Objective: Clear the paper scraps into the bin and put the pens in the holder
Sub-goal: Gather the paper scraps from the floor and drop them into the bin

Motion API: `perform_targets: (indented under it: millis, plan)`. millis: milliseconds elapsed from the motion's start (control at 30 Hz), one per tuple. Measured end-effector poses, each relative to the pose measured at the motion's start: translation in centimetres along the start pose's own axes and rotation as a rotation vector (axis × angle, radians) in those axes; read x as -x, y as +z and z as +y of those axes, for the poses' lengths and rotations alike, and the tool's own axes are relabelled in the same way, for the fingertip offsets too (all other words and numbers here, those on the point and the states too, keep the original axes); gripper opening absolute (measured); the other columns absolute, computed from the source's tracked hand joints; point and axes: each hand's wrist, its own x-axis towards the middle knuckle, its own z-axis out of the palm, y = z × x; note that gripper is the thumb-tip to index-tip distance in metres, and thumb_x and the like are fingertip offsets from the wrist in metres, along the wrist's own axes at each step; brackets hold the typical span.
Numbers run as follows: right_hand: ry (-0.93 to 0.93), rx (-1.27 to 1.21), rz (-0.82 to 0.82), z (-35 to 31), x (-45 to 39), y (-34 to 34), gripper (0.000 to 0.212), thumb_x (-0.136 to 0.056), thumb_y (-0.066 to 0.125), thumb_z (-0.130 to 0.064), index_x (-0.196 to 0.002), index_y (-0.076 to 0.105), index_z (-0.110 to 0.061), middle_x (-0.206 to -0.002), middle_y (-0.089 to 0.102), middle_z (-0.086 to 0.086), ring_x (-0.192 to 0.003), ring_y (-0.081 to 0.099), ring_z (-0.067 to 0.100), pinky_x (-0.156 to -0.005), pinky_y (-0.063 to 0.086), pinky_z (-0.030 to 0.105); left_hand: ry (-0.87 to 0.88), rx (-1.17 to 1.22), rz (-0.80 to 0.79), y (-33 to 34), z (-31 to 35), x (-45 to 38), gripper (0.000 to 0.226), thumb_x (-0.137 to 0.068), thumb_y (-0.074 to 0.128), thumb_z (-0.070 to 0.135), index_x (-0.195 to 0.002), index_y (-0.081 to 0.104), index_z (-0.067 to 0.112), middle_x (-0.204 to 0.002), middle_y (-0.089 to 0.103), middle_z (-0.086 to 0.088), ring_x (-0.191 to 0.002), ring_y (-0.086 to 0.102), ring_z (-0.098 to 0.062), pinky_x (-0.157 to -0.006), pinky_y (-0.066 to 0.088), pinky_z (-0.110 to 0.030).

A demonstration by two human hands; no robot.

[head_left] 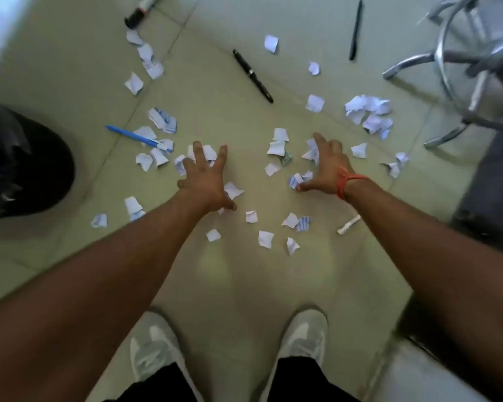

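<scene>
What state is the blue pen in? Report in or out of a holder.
Out. The blue pen lies flat on the floor among paper scraps; no holder shows.

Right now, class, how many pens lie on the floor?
5: blue pen left, black pen centre, thin black pen top right, marker top left, white pen lower right. Scraps may hide more.

Dim, flat, greenish light, soft overall focus, wide-angle bending at edges, faint shadows.
</scene>
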Motion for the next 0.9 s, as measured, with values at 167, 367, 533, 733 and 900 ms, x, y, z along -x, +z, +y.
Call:
perform_targets:
  millis: [167,367,533,733,900]
  plan:
    - [-0.132,0.008,0.119,-0.5,-1.8,2.4,0.111,-0.058,0.089,-0.036,-0.15,0.026,-0.031,-0.143,0.022,0.016,-0.122,0.039,0.04,-0.104,0.039,0.04,0.115,-0.056,0.12,1.3,0.1,-2.2,0.106,-0.074,0.079,0.049,-0.155,0.014,0.033,-0.159,-0.003,-0.021,-0.138,0.02,-0.048,-0.113,0.03,-0.048]
    - [-0.44,0.013,0.12,-4.1,-3.4,4.1,0.077,-0.073,0.079,-0.026,-0.143,0.046,-0.026,-0.131,0.038,0.015,-0.112,0.051,0.034,-0.096,0.04,0.028,0.322,-0.009,0.3,3.3,0.3,-2.4,0.031,-0.087,0.065,0.014,-0.118,0.06,0.012,-0.129,0.042,-0.016,-0.11,0.048,-0.036,-0.092,0.048,-0.042]
    - [-0.618,0.149,0.124,-7.6,-4.1,5.3,0.03,-0.083,0.069,-0.019,-0.113,0.07,-0.017,-0.113,0.053,0.015,-0.094,0.058,0.031,-0.076,0.035,0.024,0.375,-0.034,0.322,1.7,1.4,-3.5,0.023,-0.093,0.051,0.011,-0.103,0.072,0.008,-0.106,0.063,-0.017,-0.098,0.06,-0.035,-0.074,0.037,-0.031]
    - [-0.47,0.069,0.123,-10.6,-2.7,4.7,0.016,-0.072,0.081,-0.02,-0.083,0.079,-0.009,-0.086,0.076,0.013,-0.084,0.07,0.028,-0.078,0.055,0.034,0.237,0.252,0.353,-3.4,-2.8,0.0,0.015,-0.081,0.07,0.012,-0.092,0.079,0.006,-0.094,0.076,-0.016,-0.094,0.069,-0.031,-0.078,0.051,-0.031]
    - [-0.409,-0.217,0.031,-13.7,-1.6,3.1,0.011,-0.071,0.08,-0.003,-0.07,0.072,-0.01,-0.068,0.072,-0.001,-0.061,0.066,0.006,-0.063,0.05,0.018,0.157,0.404,0.474,-7.4,-5.9,2.5,0.011,-0.075,0.072,0.009,-0.081,0.081,0.008,-0.081,0.078,-0.01,-0.083,0.071,-0.019,-0.074,0.054,-0.026]
